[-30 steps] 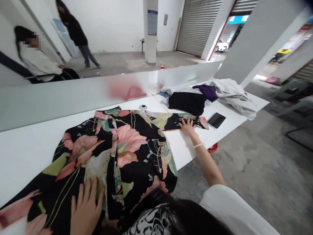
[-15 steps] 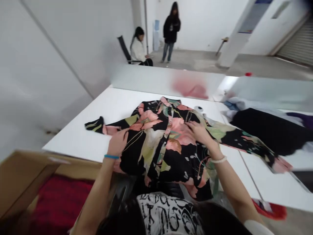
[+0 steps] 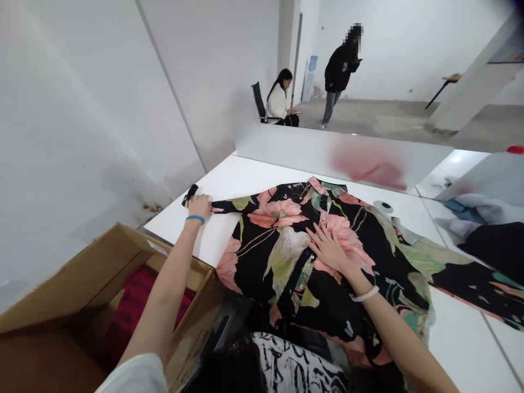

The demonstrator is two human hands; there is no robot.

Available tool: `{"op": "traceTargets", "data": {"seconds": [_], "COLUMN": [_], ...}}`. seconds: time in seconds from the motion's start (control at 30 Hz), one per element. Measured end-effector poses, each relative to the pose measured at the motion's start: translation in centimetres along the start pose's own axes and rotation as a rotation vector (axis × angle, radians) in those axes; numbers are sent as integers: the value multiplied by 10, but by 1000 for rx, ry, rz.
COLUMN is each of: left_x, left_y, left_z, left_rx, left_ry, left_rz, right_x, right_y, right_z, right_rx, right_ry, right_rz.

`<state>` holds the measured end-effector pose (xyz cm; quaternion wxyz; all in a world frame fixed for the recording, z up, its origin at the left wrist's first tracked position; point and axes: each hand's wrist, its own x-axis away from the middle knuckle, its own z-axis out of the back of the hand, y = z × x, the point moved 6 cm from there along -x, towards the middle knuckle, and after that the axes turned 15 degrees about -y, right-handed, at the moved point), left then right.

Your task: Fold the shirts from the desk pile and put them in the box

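A black floral shirt [image 3: 282,245] with large pink flowers and green leaves lies spread on the white table [image 3: 262,169], collar away from me and hem hanging over the near edge. My left hand [image 3: 200,207], with a blue band at the wrist, rests on the left sleeve near its cuff [image 3: 189,195], fingers reaching over the cloth. The cuff is bent back beyond the hand. My right hand [image 3: 327,248] lies flat on the shirt front beside the button strip, fingers spread. The other sleeve [image 3: 470,278] stretches out to the right.
A cardboard box [image 3: 118,245] holding red cloth [image 3: 135,295] stands at my left, against the table. Dark clothing [image 3: 497,245] lies at the right. A round white object [image 3: 382,207] sits by the shirt's shoulder. Behind a frosted divider [image 3: 286,147], one person sits and another stands.
My left hand has moved from the shirt's side out along the sleeve towards the cuff. The right hand has shifted inward to the button strip. The view has turned left.
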<state>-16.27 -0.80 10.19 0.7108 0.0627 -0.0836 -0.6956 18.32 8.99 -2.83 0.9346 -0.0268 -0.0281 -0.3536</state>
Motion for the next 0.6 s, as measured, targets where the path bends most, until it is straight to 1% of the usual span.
{"op": "traceTargets", "data": {"seconds": [0.03, 0.1, 0.2, 0.27, 0.33, 0.37, 0.43, 0.5, 0.6], "left_x": [-7, -23, -47, -62, -76, -81, -90, -91, -84], "left_y": [1, 10, 33, 47, 52, 50, 36, 12, -32], "left_z": [-7, -27, -66, -89, -103, -106, -105, -97, -76], "left_rx": [1, -5, 0, 3, 6, 8, 12, 15, 16], "left_ry": [-16, -52, -94, -105, -101, -93, -73, -53, -29], "left_rz": [-15, -59, -152, -200, -206, -189, -127, -50, 68], "right_x": [0, 0, 2, 3, 5, 5, 6, 6, 5], "right_y": [0, 0, -1, -2, -3, -3, -4, -4, -2], "right_z": [-1, -1, 3, 7, 10, 11, 11, 10, 7], "right_rx": [-9, -27, -40, -43, -45, -43, -35, -28, -23], "right_ry": [0, -10, -36, -58, -84, -94, -103, -99, -79], "right_rz": [4, 12, 40, 53, 55, 53, 50, 46, 29]}}
